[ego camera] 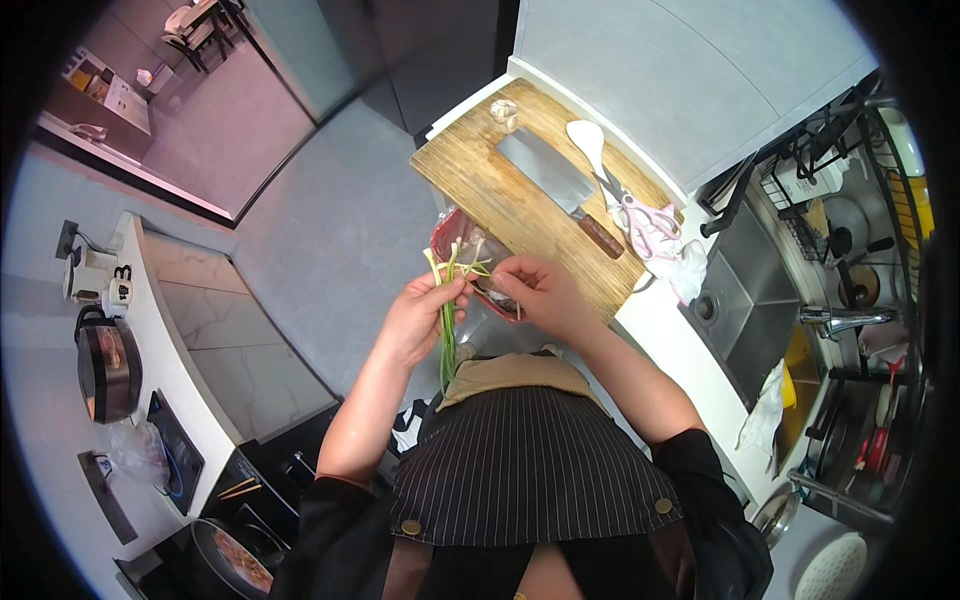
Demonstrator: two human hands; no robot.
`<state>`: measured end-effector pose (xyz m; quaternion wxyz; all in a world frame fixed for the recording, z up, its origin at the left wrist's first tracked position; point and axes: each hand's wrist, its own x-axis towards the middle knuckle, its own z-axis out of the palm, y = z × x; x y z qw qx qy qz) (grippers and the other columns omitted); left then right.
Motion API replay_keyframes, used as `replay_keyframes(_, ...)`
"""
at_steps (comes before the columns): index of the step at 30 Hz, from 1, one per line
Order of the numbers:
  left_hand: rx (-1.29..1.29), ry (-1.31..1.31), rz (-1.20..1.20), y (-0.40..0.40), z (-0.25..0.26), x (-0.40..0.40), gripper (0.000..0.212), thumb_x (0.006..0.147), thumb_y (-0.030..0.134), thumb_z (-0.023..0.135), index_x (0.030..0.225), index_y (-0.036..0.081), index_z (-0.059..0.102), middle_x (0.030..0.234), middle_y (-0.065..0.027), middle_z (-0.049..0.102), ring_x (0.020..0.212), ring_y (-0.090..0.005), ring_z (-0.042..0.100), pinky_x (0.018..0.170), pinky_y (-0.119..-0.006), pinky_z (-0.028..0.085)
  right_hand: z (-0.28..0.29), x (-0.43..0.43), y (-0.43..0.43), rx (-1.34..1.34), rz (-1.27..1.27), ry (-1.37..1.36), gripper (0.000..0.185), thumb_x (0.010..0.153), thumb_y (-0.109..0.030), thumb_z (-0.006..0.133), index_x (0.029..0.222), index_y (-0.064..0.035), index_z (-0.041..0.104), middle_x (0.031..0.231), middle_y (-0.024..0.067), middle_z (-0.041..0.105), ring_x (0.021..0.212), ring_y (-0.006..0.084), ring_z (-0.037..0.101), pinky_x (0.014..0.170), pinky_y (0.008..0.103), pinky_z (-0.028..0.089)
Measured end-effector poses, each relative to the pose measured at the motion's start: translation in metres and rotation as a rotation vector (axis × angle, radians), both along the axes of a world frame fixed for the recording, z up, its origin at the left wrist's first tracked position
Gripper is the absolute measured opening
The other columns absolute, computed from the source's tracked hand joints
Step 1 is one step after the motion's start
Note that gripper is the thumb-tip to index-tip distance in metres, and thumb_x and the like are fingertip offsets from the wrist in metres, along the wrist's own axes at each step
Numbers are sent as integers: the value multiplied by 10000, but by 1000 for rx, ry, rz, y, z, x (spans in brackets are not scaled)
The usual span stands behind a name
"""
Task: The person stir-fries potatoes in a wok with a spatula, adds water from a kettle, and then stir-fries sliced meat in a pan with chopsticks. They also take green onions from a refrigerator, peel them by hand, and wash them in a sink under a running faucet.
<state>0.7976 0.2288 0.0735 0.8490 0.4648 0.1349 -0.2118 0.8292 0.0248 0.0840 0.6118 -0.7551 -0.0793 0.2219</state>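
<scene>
A bunch of green onions [448, 330] hangs from my left hand [420, 311], its white ends pointing up and its green leaves down. My right hand [536, 292] is close beside it, thumb and forefinger pinched at the tip of a thin green strand. Below both hands is a red waste bin [442, 229] with a liner and scraps in it. On the wooden cutting board [469, 161] lie a cleaver [547, 169], garlic [504, 112], a white spoon or rice paddle [586, 139] and pink-handled scissors [645, 225] on a white cloth [686, 270].
A steel sink [731, 300] with a faucet [847, 319] and a dish rack [892, 202] are at the right. On the left counter [169, 360] stand a dark cooker [109, 367] and a plastic bag [139, 450]. A pan of food [232, 559] sits at lower left.
</scene>
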Motion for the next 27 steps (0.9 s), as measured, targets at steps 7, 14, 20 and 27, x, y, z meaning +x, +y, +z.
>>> replay_keyframes(7, -27, 7, 1, 2, -11, -2, 167, 961, 157, 528, 1007, 34, 631, 790, -12, 619, 677, -103, 569, 597, -245, 457, 7, 0, 4, 428, -138, 352, 179, 952, -229, 579, 997, -59, 612, 826, -6, 600, 704, 59, 515, 626, 211, 431)
replay_keyframes(14, 14, 80, -16, 11, -12, -7, 174, 958, 171, 529, 980, 25, 622, 747, -9, 600, 588, -87, 498, 523, -218, 383, 1, 9, 3, 626, -262, 397, 181, 981, -235, 516, 976, -68, 587, 867, 26, 607, 737, 120, 548, 671, 250, 461)
replay_keyframes(20, 50, 105, -38, 30, -17, -12, 180, 958, 166, 529, 998, 11, 612, 682, 19, 507, 530, -63, 368, 484, -208, 282, 32, 17, 3, 724, -313, 403, 159, 987, -226, 501, 934, -81, 539, 869, 37, 598, 731, 133, 555, 671, 260, 464)
replay_keyframes(27, 29, 191, 87, 62, -26, -20, 222, 966, 196, 528, 1048, 14, 624, 705, 24, 494, 559, -56, 370, 505, -203, 311, 38, 29, -6, 624, -383, 172, 174, 976, -220, 513, 914, -63, 554, 938, 55, 642, 755, 154, 593, 664, 279, 465)
